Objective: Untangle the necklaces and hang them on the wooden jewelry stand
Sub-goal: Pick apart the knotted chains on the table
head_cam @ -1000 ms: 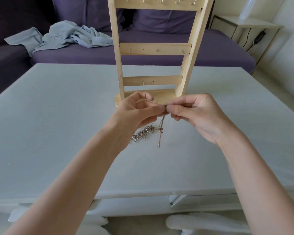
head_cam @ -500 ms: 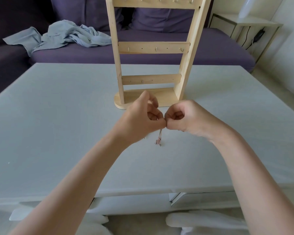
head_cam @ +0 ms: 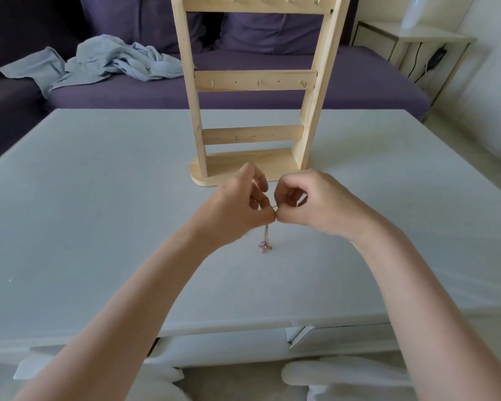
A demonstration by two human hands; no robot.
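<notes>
Together, left hand (head_cam: 237, 206) and right hand (head_cam: 315, 206) each pinch the dangling necklace (head_cam: 265, 240) in a tight grip.

Pale unvarnished wooden stand (head_cam: 252, 82), matt grey table (head_cam: 99, 198), fine metal chain (head_cam: 265, 237).

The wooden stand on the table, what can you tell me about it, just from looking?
The wooden jewelry stand is pale, unfinished-looking wood: two uprights joined by three visible crossbars, each with small metal hooks and holes, on a flat rounded base. Its top runs out of frame. It stands upright on the grey table, just beyond the hands. Nothing hangs on the hooks in view, and nothing touches it except the table.
</notes>
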